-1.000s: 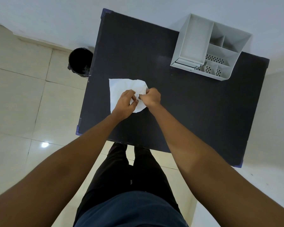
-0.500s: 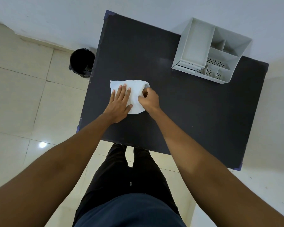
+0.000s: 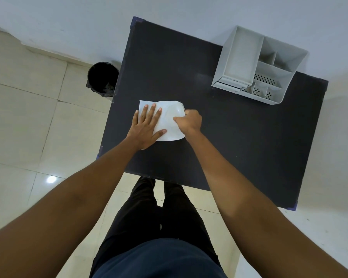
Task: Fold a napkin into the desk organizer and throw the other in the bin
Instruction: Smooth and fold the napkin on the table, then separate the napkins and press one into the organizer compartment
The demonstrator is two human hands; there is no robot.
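Left hand (image 3: 147, 127) lies flat, fingers spread, pressing the white napkin (image 3: 170, 122) onto the dark table (image 3: 229, 137); right hand (image 3: 189, 121) pinches the napkin's right edge, fingertips hidden underneath. Desk organizer (image 3: 257, 65) stands well apart.

Black table (image 3: 219, 137) against the wall carries a white napkin (image 3: 170, 119) near its left edge and a grey desk organizer (image 3: 239, 61) at the far right corner; black bin (image 3: 102, 79) stands on the tiled floor (image 3: 28, 117) just beside the table.

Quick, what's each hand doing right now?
Left hand: open, flat on the napkin.
Right hand: closed, pinching the napkin's right edge.
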